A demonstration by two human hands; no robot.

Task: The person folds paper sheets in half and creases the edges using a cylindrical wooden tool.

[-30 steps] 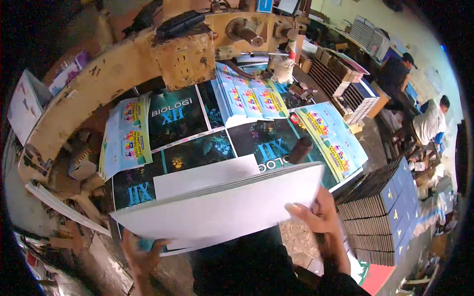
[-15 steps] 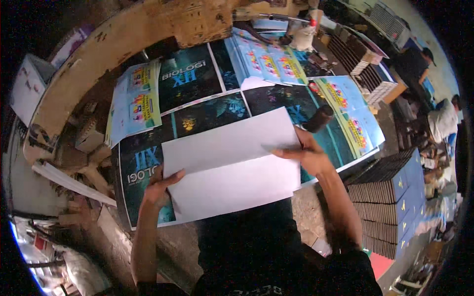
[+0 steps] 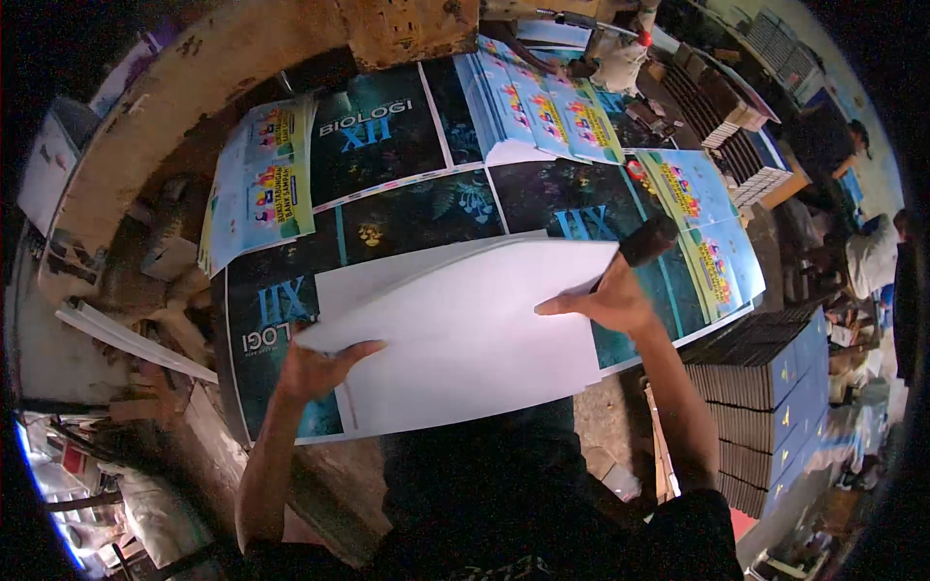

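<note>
From here, the left hand (image 3: 315,373) and right hand (image 3: 614,302) grip the white sheets (image 3: 465,315) at opposite ends, probably so none slips loose.

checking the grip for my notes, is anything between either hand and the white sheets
Nothing visible: the left hand and right hand both grip the white sheets directly, thumbs on top, near opposite sides. The dark cylindrical object is just beyond the right hand, not in between.
</note>
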